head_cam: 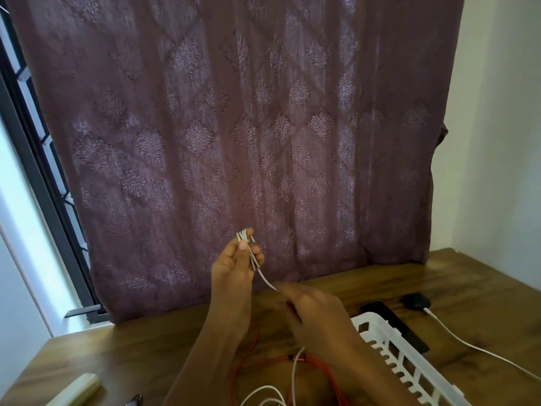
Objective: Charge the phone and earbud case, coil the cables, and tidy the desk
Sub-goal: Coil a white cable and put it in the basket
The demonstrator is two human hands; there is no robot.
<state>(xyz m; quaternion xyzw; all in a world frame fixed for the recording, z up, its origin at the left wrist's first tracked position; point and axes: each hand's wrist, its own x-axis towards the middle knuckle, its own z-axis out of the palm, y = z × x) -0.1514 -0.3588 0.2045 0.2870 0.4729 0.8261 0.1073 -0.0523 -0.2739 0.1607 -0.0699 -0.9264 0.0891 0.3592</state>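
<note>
My left hand point(234, 265) is raised above the wooden desk point(146, 347) and pinches a small bundle of coiled white cable point(247, 244) between thumb and fingers. A strand of that cable runs down to the right into my right hand point(316, 315), which is blurred and closed around it. A black earbud case point(415, 301) lies at the right of the desk with a white cable point(468, 344) plugged into it. A dark flat phone point(395, 323) lies behind the basket. An orange cable point(310, 361) and more white cable point(266, 394) lie loose under my arms.
A white slotted plastic basket point(409, 373) stands at the front right. A cream-coloured oblong object point(79, 389) lies at the front left, a small dark item point(134, 401) beside it. A maroon patterned curtain point(234, 127) hangs behind the desk, a window at the left.
</note>
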